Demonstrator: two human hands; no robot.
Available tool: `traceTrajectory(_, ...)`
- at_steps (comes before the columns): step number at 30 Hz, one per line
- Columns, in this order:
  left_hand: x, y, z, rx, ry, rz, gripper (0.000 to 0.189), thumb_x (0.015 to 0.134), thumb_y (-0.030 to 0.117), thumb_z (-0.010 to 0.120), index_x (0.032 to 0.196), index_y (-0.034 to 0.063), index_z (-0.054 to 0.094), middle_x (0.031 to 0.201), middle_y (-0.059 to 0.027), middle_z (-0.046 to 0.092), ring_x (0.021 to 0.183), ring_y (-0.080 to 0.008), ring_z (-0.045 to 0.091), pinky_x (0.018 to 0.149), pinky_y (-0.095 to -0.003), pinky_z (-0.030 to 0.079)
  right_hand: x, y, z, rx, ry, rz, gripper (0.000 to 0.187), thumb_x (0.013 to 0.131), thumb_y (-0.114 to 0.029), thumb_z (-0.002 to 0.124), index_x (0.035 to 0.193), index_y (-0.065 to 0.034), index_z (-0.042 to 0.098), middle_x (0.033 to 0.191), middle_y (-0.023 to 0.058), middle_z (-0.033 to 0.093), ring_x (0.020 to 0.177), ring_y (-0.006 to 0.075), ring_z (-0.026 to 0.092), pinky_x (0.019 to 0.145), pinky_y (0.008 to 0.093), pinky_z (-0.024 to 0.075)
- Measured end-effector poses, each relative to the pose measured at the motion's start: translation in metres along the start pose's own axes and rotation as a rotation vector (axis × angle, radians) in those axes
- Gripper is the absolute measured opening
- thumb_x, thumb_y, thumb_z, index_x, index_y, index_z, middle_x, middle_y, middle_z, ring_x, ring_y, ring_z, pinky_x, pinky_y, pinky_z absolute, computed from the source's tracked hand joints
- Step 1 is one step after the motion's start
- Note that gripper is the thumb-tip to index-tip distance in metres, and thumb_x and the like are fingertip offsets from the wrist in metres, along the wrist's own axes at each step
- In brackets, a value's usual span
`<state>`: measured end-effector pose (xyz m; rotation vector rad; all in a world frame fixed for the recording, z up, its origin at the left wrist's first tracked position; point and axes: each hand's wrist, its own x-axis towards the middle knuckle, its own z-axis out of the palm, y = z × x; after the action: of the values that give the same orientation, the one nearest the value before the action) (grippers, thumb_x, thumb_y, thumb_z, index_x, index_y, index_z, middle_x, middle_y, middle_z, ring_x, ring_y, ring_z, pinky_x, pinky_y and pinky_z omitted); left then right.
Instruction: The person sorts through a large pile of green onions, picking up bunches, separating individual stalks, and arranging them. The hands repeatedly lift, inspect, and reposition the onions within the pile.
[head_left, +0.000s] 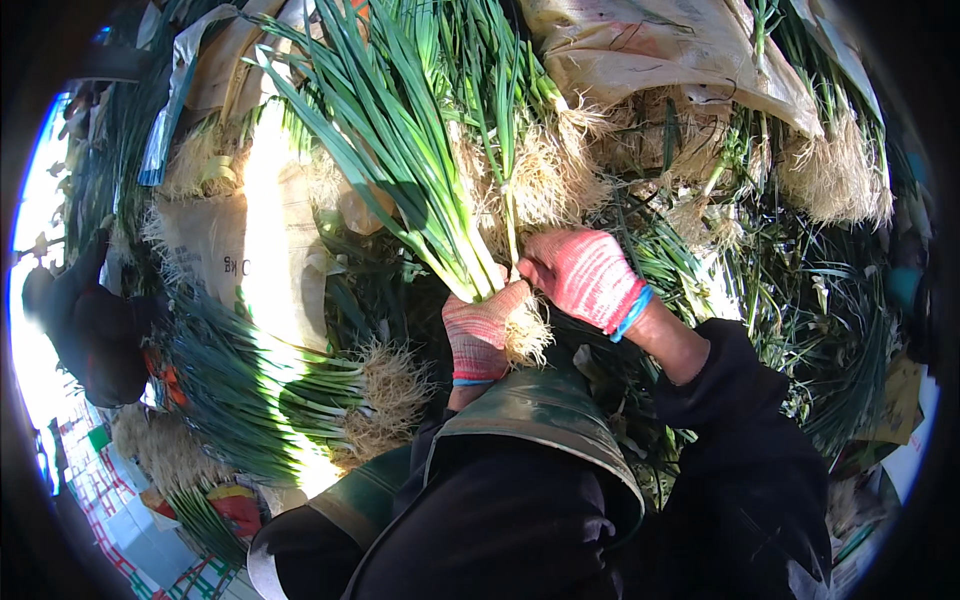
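My left hand, in a red-and-white knit glove, grips a bunch of green garlic-like plants near the base. The long flat leaves point up and to the left, and pale roots hang out below the grip. My right hand, gloved alike with a blue cuff, is close beside it. Its fingertips pinch a thin yellowish stalk at the bunch's right side. Below the hands are my dark-trousered knee and a green rubber boot top.
A rooted bundle of greens lies at left on a printed sack. More rooted bunches and a pale plastic sack lie ahead. Loose leaves spread at right. A blurred dark shape stands at far left.
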<state>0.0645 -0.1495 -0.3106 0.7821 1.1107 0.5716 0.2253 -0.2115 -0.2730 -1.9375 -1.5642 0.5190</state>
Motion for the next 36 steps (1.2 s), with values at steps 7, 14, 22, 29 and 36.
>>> traceTrajectory(7,-0.003,-0.003,0.004,0.008,0.032,-0.01,0.044,0.07,-0.009,0.079,0.111,-0.0004,0.064,0.097,-0.0071,0.068,0.08,-0.0169,0.065,0.071,-0.0322,0.055,-0.029,0.017,-0.032,0.059,-0.521,0.284,0.026,0.086,-0.029,0.063,0.095,-0.0051,0.068,0.091,0.0187,0.068,0.087,0.0365,0.066,0.073,0.0438,0.0527)
traceTrajectory(14,-0.006,0.013,-0.01,-0.317,-0.394,-0.085,0.029,0.085,0.006,0.068,0.113,0.0011,0.061,0.099,-0.0099,0.064,0.09,-0.0224,0.065,0.079,-0.0361,0.055,0.003,-0.009,-0.005,-0.316,-0.216,-0.143,0.013,0.083,-0.02,0.061,0.084,-0.0073,0.062,0.078,0.015,0.062,0.077,0.0377,0.062,0.069,0.0469,0.0499)
traceTrajectory(22,-0.008,0.049,0.013,-0.719,-0.776,0.037,0.016,0.094,0.018,0.061,0.107,0.0096,0.058,0.083,-0.0009,0.053,0.083,-0.0186,0.056,0.073,-0.0374,0.051,0.04,0.002,-0.048,0.004,0.219,-0.034,0.011,0.086,-0.015,0.067,0.091,-0.0045,0.067,0.079,0.0146,0.065,0.074,0.0341,0.065,0.066,0.0397,0.052)
traceTrajectory(29,-0.016,0.069,-0.016,-0.418,-0.313,0.075,0.028,0.097,0.028,0.056,0.11,0.0028,0.059,0.096,-0.0072,0.064,0.09,-0.0268,0.064,0.082,-0.0442,0.053,0.078,0.017,-0.088,-0.684,0.313,0.303,0.026,0.083,-0.03,0.069,0.1,-0.0092,0.066,0.09,0.014,0.066,0.087,0.0321,0.066,0.076,0.0425,0.0522)
traceTrajectory(36,-0.026,0.102,-0.024,-0.449,-0.107,0.289,0.029,0.095,0.024,0.058,0.112,0.0016,0.06,0.098,-0.0102,0.067,0.086,-0.0252,0.065,0.083,-0.0428,0.054,0.073,-0.011,-0.044,0.076,-0.193,0.233,0.035,0.086,-0.038,0.062,0.096,-0.005,0.071,0.087,0.0201,0.069,0.085,0.0401,0.065,0.078,0.048,0.0505)
